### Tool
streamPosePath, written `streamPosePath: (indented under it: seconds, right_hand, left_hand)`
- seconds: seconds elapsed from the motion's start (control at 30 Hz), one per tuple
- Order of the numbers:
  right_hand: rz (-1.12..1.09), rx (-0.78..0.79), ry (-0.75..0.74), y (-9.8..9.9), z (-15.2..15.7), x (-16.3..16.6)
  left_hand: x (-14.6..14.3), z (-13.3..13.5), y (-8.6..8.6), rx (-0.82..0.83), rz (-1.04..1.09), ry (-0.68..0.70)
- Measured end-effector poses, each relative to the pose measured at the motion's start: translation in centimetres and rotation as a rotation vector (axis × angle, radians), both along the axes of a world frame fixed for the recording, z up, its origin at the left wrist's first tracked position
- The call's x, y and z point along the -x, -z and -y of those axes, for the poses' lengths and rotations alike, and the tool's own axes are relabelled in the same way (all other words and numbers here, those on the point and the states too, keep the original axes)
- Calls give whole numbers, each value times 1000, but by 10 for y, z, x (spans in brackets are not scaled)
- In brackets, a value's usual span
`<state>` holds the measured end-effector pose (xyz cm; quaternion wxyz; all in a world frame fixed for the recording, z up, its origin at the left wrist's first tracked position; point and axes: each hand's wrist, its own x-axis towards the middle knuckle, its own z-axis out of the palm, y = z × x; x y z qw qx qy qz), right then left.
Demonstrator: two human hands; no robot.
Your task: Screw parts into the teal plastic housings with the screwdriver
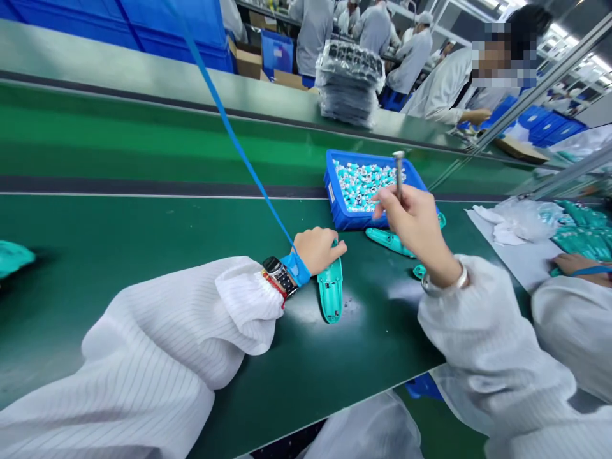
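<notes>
My left hand [316, 250] is closed on the upper end of a long teal plastic shell [331, 294] lying on the green work table, its hollow side facing up. Raised to the right, my right hand [417, 220] grips a slim metal rod [399, 172] with a wider end pointing upward. Its lower part is hidden behind my fingers. Beyond my right hand is a blue bin [347, 220] filled with small teal and white parts. Another teal shell [388, 240] lies in front of the bin, partly covered by my right hand.
A blue wrist cord [232, 131] runs from my left wrist up across the view. At far left lies a teal piece [14, 257]. On the right, a co-worker's hand [579, 262] rests near bagged teal parts [583, 233]. A wrapped stack [350, 83] stands behind the conveyor.
</notes>
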<state>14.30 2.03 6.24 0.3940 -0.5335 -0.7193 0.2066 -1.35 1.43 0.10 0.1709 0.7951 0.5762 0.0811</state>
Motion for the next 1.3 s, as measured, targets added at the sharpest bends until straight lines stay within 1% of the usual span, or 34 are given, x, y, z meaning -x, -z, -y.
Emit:
streamPosePath:
  seconds: [0.03,0.1,0.17,0.23,0.3,0.37,0.43,0.47,0.53,0.63,0.7,0.77,0.83,0.87,0.97,1.03,1.13,1.23,1.3]
  right_hand:
    - [233,-37,62,-2,-18,-7]
    - [426,-29,114,1,-50,-15]
    - [488,8,126,11,-77,-13]
    - [533,35,140,25,-94,-5]
    - [556,55,166,37,-104,3]
    - [557,63,194,44,-108,8]
    - [541,58,210,43,-107,7]
    - [528,51,214,40,-105,6]
    - [493,34,221,28,-96,0]
    - [426,16,189,4,-68,-9]
    - [330,75,65,-10,-43,-15]
    - [186,248,-157,-20,-19,-19]
    - [90,433,-377,-25,-1,-21]
    - [72,506,-460,-27,4,-21]
    - [34,676,-633,-31,13,-18]
    - [18,747,-688,-34,15,-14]
    - [33,770,-709,-39,19,-6]
    - [13,801,-699,-40,23,2]
    - [-43,846,-698,-38,25,5]
  left_hand:
    - [0,-1,1,8,14,8]
    - [1,-3,2,30,51,20]
    - [3,-8,3,65,103,44]
    - [7,-14,4,130,209,104]
    - [12,-19,4,274,385,192]
    - [16,-21,4,478,584,239]
    - [19,-22,3,657,745,207]
    - [19,-21,2,717,811,174]
    - [18,-19,1,816,938,121]
    - [16,-12,-1,949,1154,93]
    - [16,-6,-3,1013,1292,106]
    - [17,2,-7,1086,1366,172]
    - [19,11,-11,1176,1356,299]
    - [20,16,-14,1212,1326,368]
    - [23,27,-24,1244,1194,518]
    - [24,31,-29,1232,1078,563]
    - [26,33,-35,1224,953,592]
    - [27,34,-36,1203,914,590]
    - [27,34,-36,1182,905,580]
